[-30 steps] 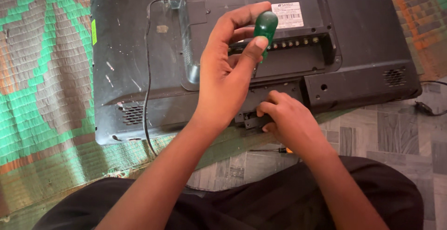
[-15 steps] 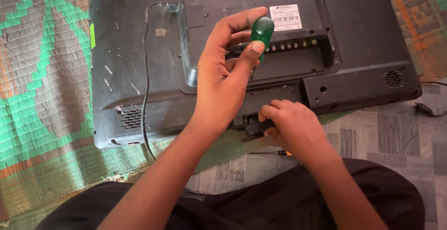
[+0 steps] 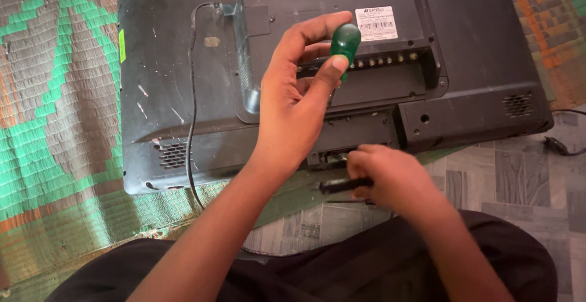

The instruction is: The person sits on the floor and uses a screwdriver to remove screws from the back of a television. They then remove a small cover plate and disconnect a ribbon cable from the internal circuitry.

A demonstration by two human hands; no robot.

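— Gripping what, left hand [image 3: 293, 112]?
— A green-handled screwdriver [image 3: 345, 40], fingers closed round it, over the television's back panel [image 3: 183, 64].
— Right hand [image 3: 390, 177]?
— Clamped on a small black part [image 3: 342, 185] at the panel's lower edge.

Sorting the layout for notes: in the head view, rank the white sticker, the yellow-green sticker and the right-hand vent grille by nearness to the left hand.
1. White sticker, just right of the left hand.
2. Yellow-green sticker, far left edge.
3. Vent grille, far right.
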